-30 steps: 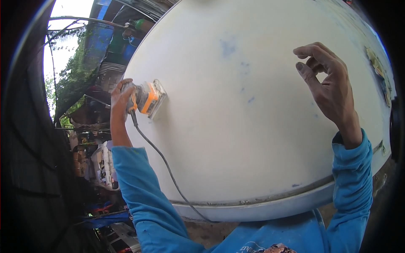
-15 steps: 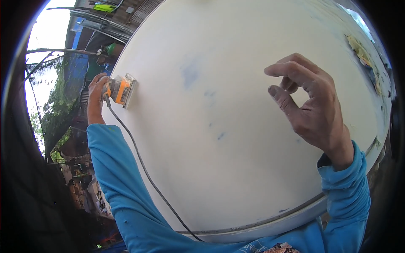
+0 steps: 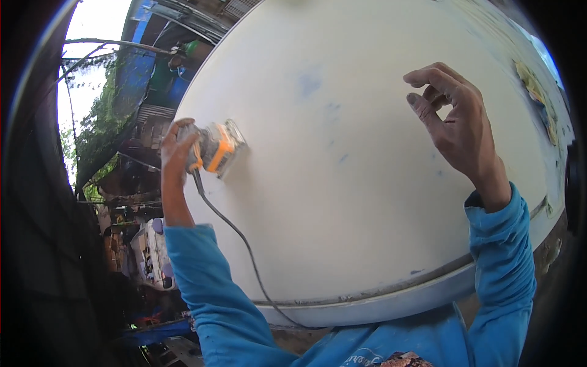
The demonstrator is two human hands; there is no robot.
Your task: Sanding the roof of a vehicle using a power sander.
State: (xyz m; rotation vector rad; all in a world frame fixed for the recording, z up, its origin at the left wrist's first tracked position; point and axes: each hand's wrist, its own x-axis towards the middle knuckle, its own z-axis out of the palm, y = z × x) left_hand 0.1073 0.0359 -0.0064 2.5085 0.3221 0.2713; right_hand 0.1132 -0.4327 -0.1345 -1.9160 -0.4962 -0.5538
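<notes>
My left hand (image 3: 176, 147) is wrapped round the body of a grey and orange electric sander (image 3: 221, 147). The sander's pad faces the left part of a large, curved white panel (image 3: 354, 232); whether it touches is hard to tell. A dark power cord (image 3: 249, 244) runs from the tool down toward my body. Over the panel's right side, my right hand (image 3: 457, 116) holds nothing, its fingers bent and a gap between them and the thumb. Faint blue patches (image 3: 309, 84) show through the white in the panel's middle.
A crumpled yellowish cloth or paper (image 3: 537, 101) lies at the panel's far right. Along the near edge runs a groove (image 3: 367, 296) with a pale rim below it. Beyond the left edge are a green cylinder (image 3: 197, 51), poles and a cluttered white container (image 3: 153, 254).
The sander, in my left hand, appears farther right and lower, in from the panel's left edge. The whole view has shifted. My right hand keeps its bent, empty pose.
</notes>
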